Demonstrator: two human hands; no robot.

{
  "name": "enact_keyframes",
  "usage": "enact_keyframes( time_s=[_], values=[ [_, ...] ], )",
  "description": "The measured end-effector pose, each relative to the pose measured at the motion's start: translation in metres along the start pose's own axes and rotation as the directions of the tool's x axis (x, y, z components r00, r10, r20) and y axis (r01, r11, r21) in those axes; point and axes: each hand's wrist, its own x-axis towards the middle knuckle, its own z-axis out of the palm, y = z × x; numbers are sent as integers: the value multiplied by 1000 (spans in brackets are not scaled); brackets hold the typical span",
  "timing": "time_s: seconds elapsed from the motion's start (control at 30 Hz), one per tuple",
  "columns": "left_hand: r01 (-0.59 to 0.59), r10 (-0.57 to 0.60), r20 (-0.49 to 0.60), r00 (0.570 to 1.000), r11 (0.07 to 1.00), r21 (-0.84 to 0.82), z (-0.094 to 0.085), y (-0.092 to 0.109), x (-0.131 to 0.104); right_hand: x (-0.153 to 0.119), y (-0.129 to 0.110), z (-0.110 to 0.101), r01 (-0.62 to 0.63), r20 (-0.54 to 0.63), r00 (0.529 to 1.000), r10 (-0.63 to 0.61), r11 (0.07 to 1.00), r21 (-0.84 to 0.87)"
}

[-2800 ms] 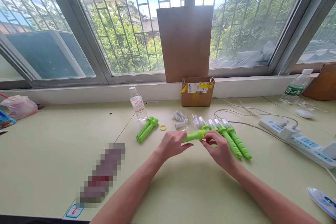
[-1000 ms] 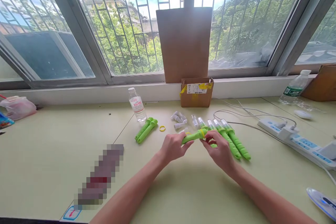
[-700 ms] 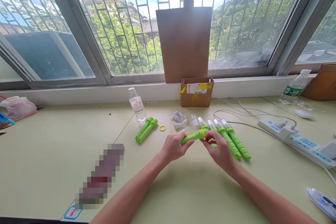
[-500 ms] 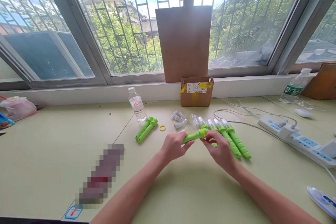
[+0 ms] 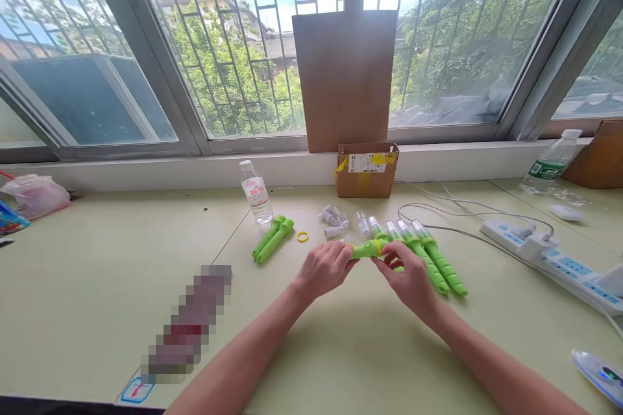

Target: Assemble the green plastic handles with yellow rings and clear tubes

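Note:
My left hand (image 5: 325, 269) is wrapped round the grooved body of a green plastic tube (image 5: 363, 250), held level above the table. Around the tube's right end sits a yellow ring (image 5: 378, 246). The fingers of my right hand (image 5: 405, 270) pinch that end, at or beside the ring; their exact contact is partly hidden. Just beyond my right hand lie several green tubes with clear tips (image 5: 438, 262). Two green tubes without clear tips (image 5: 275, 240) rest to the left, next to a loose yellow ring (image 5: 302, 237). Several clear plastic pieces (image 5: 335, 217) lie behind my hands.
A water bottle (image 5: 256, 193) and a small cardboard box (image 5: 366, 185) stand toward the window. On the right are a power strip (image 5: 559, 262) with cables, another bottle (image 5: 549, 162) and a white device (image 5: 598, 373). A blurred dark object (image 5: 189, 324) lies at left.
My left hand has shifted its hold along the green tube toward the ring end, covering more of the body. My right hand stays at the ringed end. The view has shifted slightly.

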Motion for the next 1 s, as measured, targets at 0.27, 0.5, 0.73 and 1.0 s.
enact_keyframes(
  time_s=[0.27,0.5,0.73,1.0],
  values=[
    [91,-90,14,996,992,-82,5,0,-3,-1,4,1,30,15,999,-30,999,-28],
    [178,-172,48,984,965,-191,11,5,-7,-2,3,1,14,4,1000,-14,1000,-19],
    [271,-249,110,962,920,-283,11,7,-6,-2,1,0,12,10,1000,-11,1000,-9],
    [483,-413,251,875,760,-435,8,13,-2,-1,3,1,-2,26,1000,3,1000,-23]
  ],
)
